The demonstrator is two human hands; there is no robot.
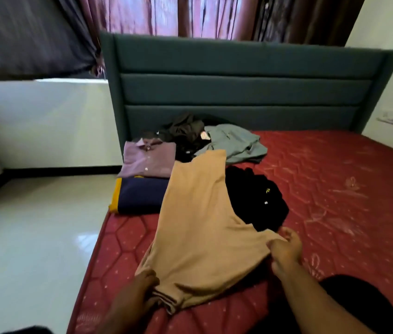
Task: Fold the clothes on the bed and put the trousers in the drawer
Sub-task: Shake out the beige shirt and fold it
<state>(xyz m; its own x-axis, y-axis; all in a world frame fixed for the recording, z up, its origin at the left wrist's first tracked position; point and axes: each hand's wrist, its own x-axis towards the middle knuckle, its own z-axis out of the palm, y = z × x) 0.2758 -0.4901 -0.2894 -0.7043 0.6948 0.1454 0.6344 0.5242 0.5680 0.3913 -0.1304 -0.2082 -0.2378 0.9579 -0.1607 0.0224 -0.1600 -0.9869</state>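
Head view, and the tan garment (197,220) is front and centre, stretched out long on the red mattress (335,189), its far end reaching up towards the pile by the headboard. It looks like trousers, though the shape doesn't settle it. The left hand (140,289) grips the near edge, fingers curled into the bunched hem. The right hand (285,249) pinches the right-hand corner, fabric gathered between thumb and fingers, pulled taut.

Just beside the tan cloth on the right, a black garment (258,201) lies crumpled, partly tucked under the tan edge. On the left, near the mattress edge, a folded navy piece with a yellow stripe (137,195), and touching it further back, a folded lilac button shirt (149,160). Behind those, a dark heap (185,131) and a rumpled grey-blue shirt (234,143) sit against the teal padded headboard (238,88). Purple curtains (190,15) hang behind, pale glossy floor (34,225) off to the left.
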